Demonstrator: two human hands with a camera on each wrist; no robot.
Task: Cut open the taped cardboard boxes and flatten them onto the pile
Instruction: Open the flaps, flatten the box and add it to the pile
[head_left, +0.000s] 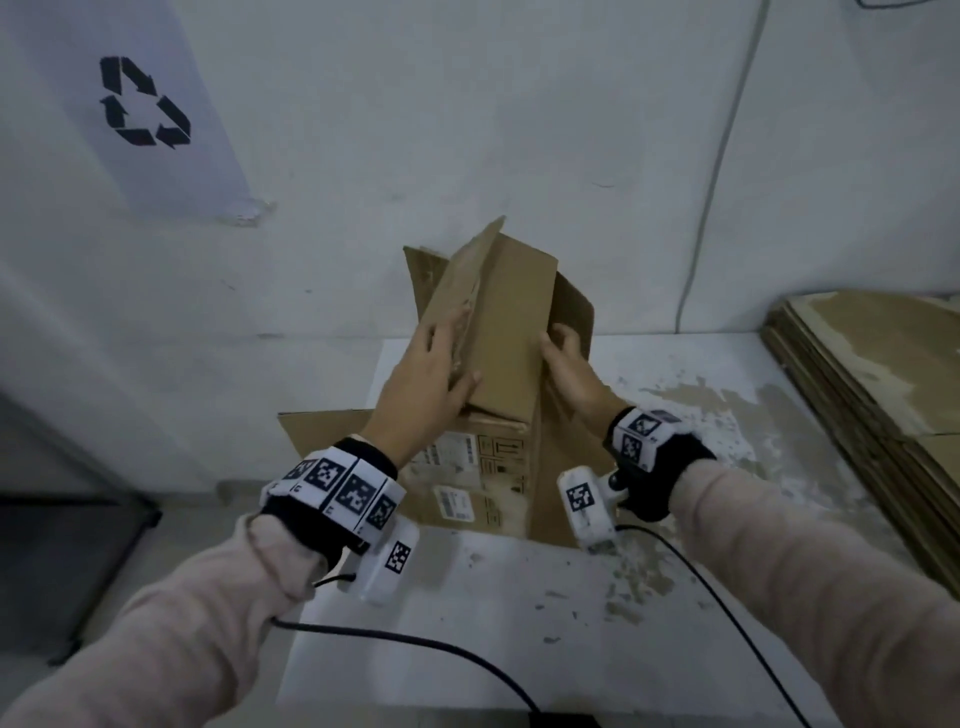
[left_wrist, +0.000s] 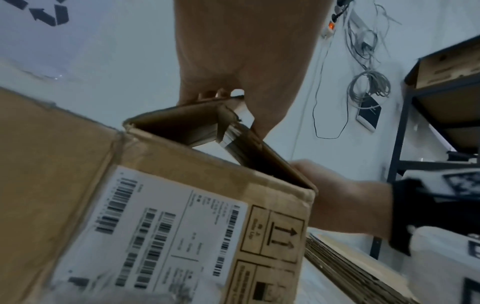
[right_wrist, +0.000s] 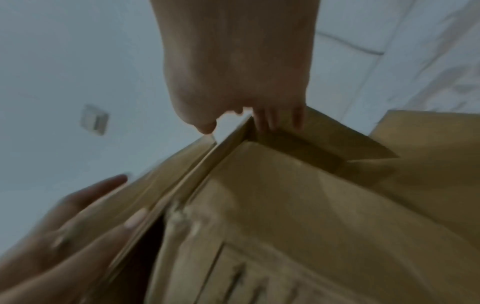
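A brown cardboard box (head_left: 511, 332) stands half collapsed on the white table (head_left: 519, 597), with its flaps spread and white shipping labels (head_left: 454, 501) on the near face. My left hand (head_left: 434, 366) lies along the box's upper left panel, fingers flat on the outside and thumb over the front edge, pinching it. In the left wrist view the box (left_wrist: 166, 205) gapes open at its top under that hand (left_wrist: 233, 92). My right hand (head_left: 566, 356) grips the box's right edge; in the right wrist view its fingers (right_wrist: 272, 119) curl behind a flap. No cutter is in view.
A pile of flattened cardboard (head_left: 872, 374) lies at the table's right side. The white wall with a recycling sign (head_left: 143, 104) is close behind the box. A black shelf rack (left_wrist: 405, 144) stands to the right, and black cables (head_left: 415, 644) trail across the table.
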